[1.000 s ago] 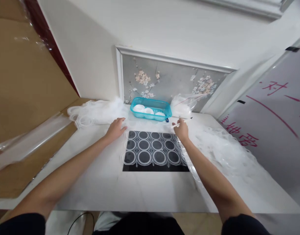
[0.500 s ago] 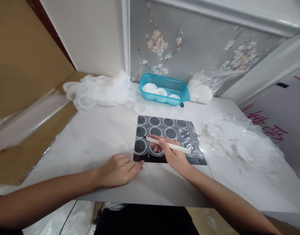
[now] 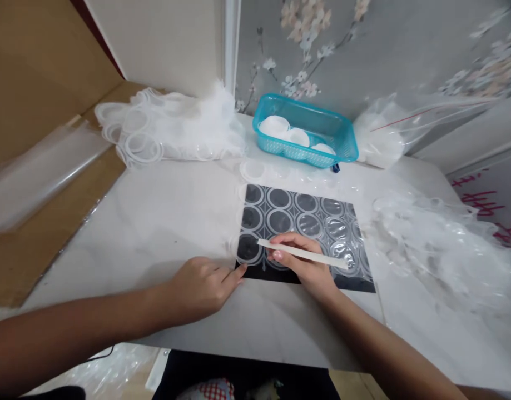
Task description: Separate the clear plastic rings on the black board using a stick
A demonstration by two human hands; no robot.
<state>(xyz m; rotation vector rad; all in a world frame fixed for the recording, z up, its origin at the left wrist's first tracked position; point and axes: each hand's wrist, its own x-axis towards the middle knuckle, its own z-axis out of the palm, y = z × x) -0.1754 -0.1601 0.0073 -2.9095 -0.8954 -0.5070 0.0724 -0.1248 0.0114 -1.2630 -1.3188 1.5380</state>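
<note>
A black sheet [image 3: 280,275] printed with rows of grey rings lies on the white table, and clear film with ring-shaped outlines shines over its right part. My right hand [image 3: 303,258] is closed around a slim white stick [image 3: 309,254], held almost level above the lower rows. The stick's left end is over the bottom-left ring; whether it touches cannot be made out. My left hand [image 3: 207,283] rests on the table left of the sheet, most fingers curled under. One outstretched fingertip touches the sheet's lower-left corner.
A blue basket [image 3: 305,153] holding white round pieces stands behind the sheet. Clear plastic with rings is heaped at the back left [image 3: 172,130] and on the right [image 3: 438,244]. A clear bag [image 3: 382,136] with white contents leans by the basket. Cardboard [image 3: 72,222] lies at the left.
The view has come closer and shifted. The stick's left end has moved from beside the second-lowest left ring down to the bottom-left ring. My left fingertip now meets the sheet's corner.
</note>
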